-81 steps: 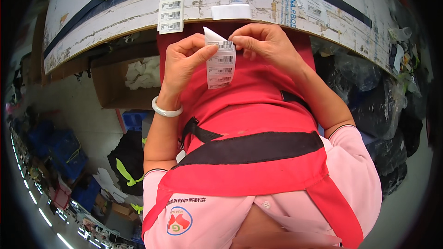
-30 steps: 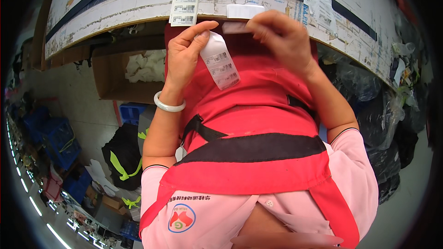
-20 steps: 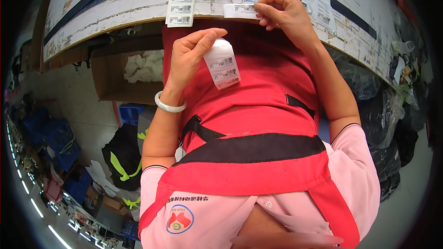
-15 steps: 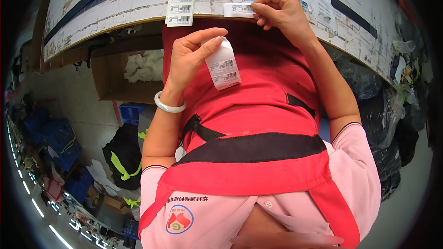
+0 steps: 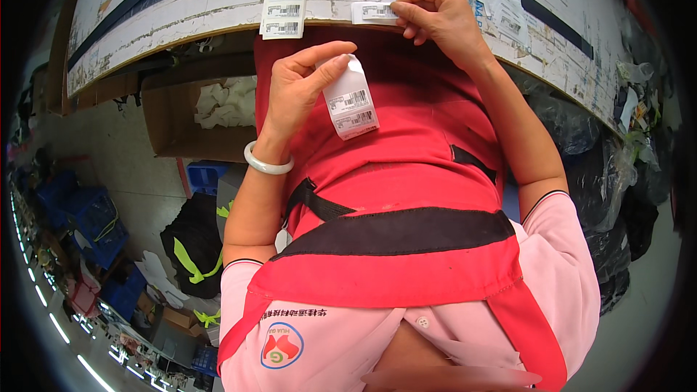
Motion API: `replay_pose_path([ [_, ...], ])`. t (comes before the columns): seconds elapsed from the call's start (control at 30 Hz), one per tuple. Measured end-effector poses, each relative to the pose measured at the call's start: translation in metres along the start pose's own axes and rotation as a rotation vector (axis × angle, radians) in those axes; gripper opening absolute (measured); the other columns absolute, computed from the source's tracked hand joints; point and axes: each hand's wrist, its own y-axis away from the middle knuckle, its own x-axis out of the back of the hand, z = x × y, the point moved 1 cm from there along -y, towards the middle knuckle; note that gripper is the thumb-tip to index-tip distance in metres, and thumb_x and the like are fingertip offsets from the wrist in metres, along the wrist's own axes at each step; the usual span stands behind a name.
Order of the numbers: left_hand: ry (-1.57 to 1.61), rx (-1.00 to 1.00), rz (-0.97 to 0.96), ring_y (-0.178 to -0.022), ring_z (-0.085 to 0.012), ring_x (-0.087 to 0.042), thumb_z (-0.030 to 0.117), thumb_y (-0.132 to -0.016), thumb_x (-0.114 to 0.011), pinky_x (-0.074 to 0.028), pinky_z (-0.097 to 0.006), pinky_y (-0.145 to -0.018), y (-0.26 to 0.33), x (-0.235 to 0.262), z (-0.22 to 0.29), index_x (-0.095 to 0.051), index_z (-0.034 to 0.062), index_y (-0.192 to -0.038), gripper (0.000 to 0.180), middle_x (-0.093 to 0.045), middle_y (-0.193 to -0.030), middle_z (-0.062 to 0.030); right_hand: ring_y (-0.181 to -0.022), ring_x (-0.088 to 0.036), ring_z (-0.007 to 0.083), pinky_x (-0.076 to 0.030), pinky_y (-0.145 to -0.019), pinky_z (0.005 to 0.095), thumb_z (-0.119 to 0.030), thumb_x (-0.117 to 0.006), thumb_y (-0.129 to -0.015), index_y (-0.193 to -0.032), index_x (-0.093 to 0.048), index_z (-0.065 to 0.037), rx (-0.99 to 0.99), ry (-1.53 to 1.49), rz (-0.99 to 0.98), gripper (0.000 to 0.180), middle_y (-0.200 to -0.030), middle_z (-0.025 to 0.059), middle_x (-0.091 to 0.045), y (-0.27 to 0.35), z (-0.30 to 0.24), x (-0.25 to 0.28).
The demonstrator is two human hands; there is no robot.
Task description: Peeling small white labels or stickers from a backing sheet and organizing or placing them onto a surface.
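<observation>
A strip of white barcode labels (image 5: 351, 105) hangs down in front of the red apron, its upper end pinched between the thumb and fingers of my left hand (image 5: 308, 80). At the table's near edge, my right hand (image 5: 439, 22) pinches the right end of a barcode label (image 5: 376, 11). That label lies over a small white stack (image 5: 358, 17), and whether it is stuck down I cannot tell. Left of the stack, a longer strip of barcode labels (image 5: 284, 0) lies on the table and reaches its near edge.
The worn white table (image 5: 196, 7) spans the top of the view. Clear plastic bags with labels (image 5: 501, 7) lie at its right. Beneath the table stands a cardboard box (image 5: 170, 120) holding white crumpled material. Dark plastic-wrapped bundles (image 5: 581, 167) are stacked at right, blue crates (image 5: 91, 210) at left.
Hardly anything differs. My right hand has shifted very slightly left with the label's end still pinched; my left hand keeps its hold on the strip.
</observation>
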Motion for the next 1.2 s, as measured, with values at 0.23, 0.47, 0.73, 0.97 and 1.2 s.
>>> replay_pose_path([
  [0.23,0.017,0.01,-0.003,-0.081,-0.0079,-0.063,0.01,-0.09,-0.065,-0.049,-0.02,-0.072,0.0,-0.002,-0.001,-0.067,-0.0007,-0.111,0.024,-0.07,-0.093,-0.0056,-0.063,-0.059,0.0066,-0.051,-0.056,0.0208,-0.021,-0.064,-0.09,-0.093,-0.067,-0.001,0.019,0.025,0.013,0.021,-0.076,0.0026,-0.065,-0.002,0.002,0.0],
  [0.47,0.011,0.022,0.004,-0.081,-0.008,-0.063,0.011,-0.089,-0.066,-0.049,-0.02,-0.072,0.0,-0.002,-0.003,-0.068,0.0002,-0.111,0.024,-0.07,-0.093,-0.0052,-0.063,-0.059,0.0068,-0.052,-0.057,0.0212,-0.022,-0.064,-0.09,-0.093,-0.067,0.0,0.031,0.055,0.017,0.022,-0.076,0.0025,-0.065,-0.002,0.003,-0.002],
  [0.73,0.009,0.018,0.009,-0.081,-0.0075,-0.062,0.011,-0.089,-0.066,-0.049,-0.02,-0.072,-0.001,-0.001,-0.005,-0.068,0.0006,-0.111,0.024,-0.069,-0.093,-0.0048,-0.062,-0.06,0.008,-0.052,-0.056,0.0221,-0.02,-0.064,-0.089,-0.091,-0.067,0.001,0.047,0.085,0.045,0.021,-0.074,0.0035,-0.065,-0.001,0.001,-0.005],
  [0.97,0.004,0.03,0.021,-0.081,-0.0077,-0.062,0.011,-0.09,-0.065,-0.049,-0.02,-0.072,-0.001,-0.001,-0.005,-0.068,0.0002,-0.11,0.023,-0.069,-0.094,-0.0051,-0.059,-0.062,0.0096,-0.052,-0.054,0.023,-0.019,-0.064,-0.087,-0.089,-0.066,0.002,0.103,0.216,0.094,0.021,-0.07,0.0051,-0.065,0.003,-0.008,-0.014],
  [1.2,-0.009,0.017,0.021,-0.08,-0.0078,-0.062,0.011,-0.091,-0.063,-0.049,-0.02,-0.071,-0.001,-0.004,-0.005,-0.068,-0.0009,-0.11,0.023,-0.069,-0.094,-0.0051,-0.06,-0.057,0.006,-0.048,-0.053,0.0195,-0.02,-0.063,-0.091,-0.094,-0.066,-0.001,0.068,0.136,0.074,0.02,-0.075,0.0014,-0.063,0.007,-0.005,-0.005],
])
